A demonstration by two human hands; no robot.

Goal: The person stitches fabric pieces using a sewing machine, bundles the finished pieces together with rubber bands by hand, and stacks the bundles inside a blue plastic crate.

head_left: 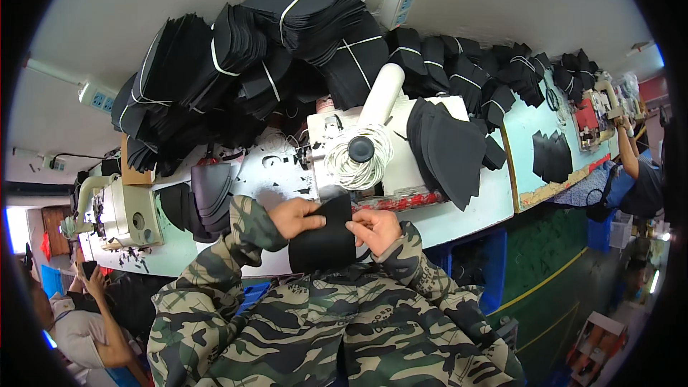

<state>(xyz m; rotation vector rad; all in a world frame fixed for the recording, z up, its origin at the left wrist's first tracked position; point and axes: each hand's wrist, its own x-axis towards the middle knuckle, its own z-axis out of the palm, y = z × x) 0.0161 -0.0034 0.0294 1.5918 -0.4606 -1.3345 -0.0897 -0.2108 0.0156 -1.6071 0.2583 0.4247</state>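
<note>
Close to my body, at the table's front edge, I hold a thin black sheet piece (322, 247) between both hands. My left hand (294, 219) pinches its upper left edge with the thumb on top. On the other side, my right hand (378, 231) has its thumb and fingers closed on the right edge. Just beyond the piece stands a white machine (401, 176) with a coil of white cord (337, 165) around its spool pin. A fan of shaped black pieces (443, 147) lies on the machine's right side.
Tied bundles of black pieces (301, 11) are heaped along the wall. Dark stacked pieces (211, 197) lie left on the white table (462, 226). A blue bin (494, 269) stands below right. Other people work at machines at both sides, one person's arm (628, 149) at far right.
</note>
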